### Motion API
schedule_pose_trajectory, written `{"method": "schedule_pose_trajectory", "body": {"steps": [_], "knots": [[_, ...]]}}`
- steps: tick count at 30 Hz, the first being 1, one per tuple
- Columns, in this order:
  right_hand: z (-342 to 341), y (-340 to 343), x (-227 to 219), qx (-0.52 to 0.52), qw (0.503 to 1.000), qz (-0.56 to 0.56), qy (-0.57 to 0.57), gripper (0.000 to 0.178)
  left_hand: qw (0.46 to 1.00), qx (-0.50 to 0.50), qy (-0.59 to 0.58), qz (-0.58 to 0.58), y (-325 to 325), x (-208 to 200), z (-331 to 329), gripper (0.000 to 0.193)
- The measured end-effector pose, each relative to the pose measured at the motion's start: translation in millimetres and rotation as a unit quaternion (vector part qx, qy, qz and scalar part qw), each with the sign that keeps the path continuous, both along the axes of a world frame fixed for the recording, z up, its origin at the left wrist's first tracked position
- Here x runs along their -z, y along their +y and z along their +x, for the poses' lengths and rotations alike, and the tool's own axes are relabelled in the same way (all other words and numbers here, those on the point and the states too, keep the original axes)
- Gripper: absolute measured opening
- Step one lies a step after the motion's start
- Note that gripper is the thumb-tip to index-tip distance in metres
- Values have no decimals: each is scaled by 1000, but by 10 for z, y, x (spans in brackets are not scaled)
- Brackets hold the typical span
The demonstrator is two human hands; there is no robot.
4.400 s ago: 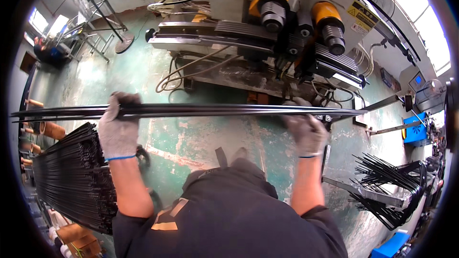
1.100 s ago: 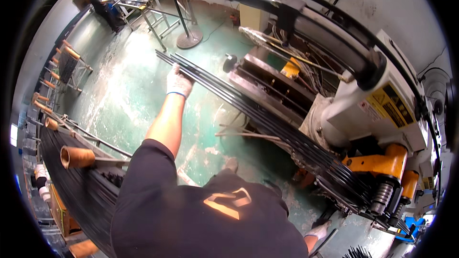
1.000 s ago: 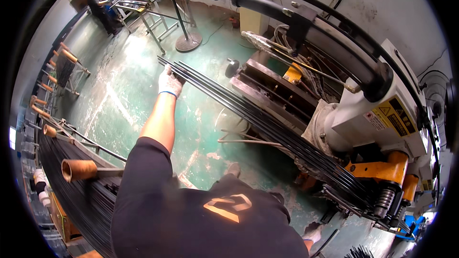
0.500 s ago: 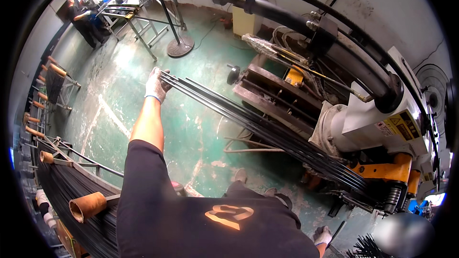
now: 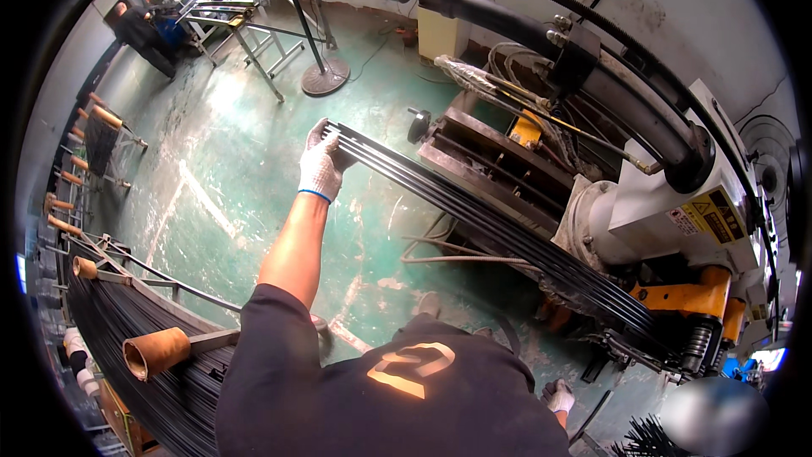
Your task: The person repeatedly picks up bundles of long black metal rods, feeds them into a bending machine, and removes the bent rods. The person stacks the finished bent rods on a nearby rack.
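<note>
My left hand (image 5: 321, 162), in a pale work glove with a blue cuff edge, is closed around the near ends of several long, thin black rods (image 5: 474, 211). The bundle slants down to the right, past the machine bed, and its far ends lie at the orange part of the machine (image 5: 677, 294). My right hand (image 5: 558, 394), also gloved, is low at the right beside my body, apart from the bundle. Its fingers look curled but are too small to read. A dark curved bar (image 5: 594, 416) stands just right of it.
A large machine (image 5: 677, 228) with a long black arm fills the right side. At the lower left a rack (image 5: 156, 355) bears many black strands. A round-based stand (image 5: 326, 78) and metal tables are farther off. Another person (image 5: 145, 38) stands at the far left.
My left hand has moved right with the rod ends, which now sit closer together. My right hand has shifted slightly up and left. The person far off has turned and leaned.
</note>
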State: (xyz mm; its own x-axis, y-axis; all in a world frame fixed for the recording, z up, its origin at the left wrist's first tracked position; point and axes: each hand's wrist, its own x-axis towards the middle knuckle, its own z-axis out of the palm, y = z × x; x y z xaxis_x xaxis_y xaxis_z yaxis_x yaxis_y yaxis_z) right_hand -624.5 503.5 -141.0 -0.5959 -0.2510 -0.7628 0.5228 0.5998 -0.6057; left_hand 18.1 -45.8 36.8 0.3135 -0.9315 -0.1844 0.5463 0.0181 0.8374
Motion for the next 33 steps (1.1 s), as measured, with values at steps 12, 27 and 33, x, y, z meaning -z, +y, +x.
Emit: {"method": "schedule_pose_trajectory", "body": {"steps": [12, 27, 33], "knots": [[-63, -201, -70, 27, 998, 27, 52, 17, 991, 133, 23, -14, -75, -180, 202, 52], [-62, -547, -63, -50, 995, 37, 82, 20, 982, 175, 76, 9, 122, -247, 171, 51], [-21, -592, -163, -102, 988, 34, 112, 21, 966, 225, -30, 127, 96, -351, 133, 56]]}}
